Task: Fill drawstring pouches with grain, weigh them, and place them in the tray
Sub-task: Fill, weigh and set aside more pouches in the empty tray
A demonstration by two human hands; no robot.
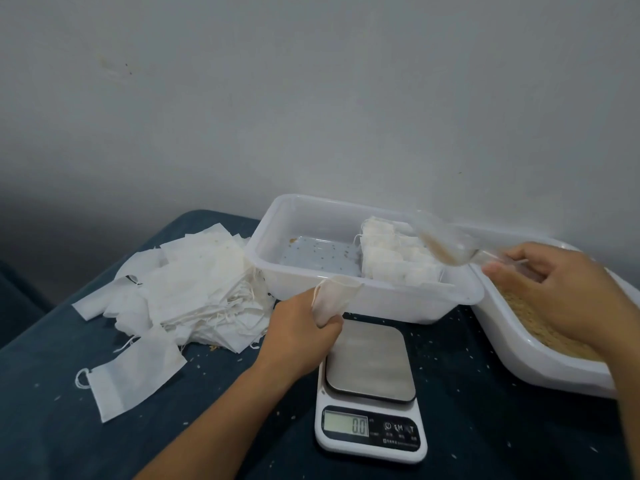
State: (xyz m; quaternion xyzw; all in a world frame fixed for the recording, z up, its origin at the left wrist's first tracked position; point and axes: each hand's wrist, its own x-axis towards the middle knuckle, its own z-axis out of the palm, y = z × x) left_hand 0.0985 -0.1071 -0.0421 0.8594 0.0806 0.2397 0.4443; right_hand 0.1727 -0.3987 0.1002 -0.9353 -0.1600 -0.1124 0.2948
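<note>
Left hand (304, 323): grips open-mouthed pouch (334, 296) upright.
Right hand (561, 289): pinches loaded scoop (446, 244), up-right of pouch mouth.

The scene was seen through a single wide-angle camera worn on the head, aimed forward and down over a table (52, 393) set against a wall (311, 81). The wall was taken in across the upper half, the tabletop across the lower half. The view was close: the left hand (298, 329) and right hand (561, 289) were caught at arm's reach, with the scale (370, 393) near the bottom centre. Straight edges were bowed by the lens. No second view was given.
</note>
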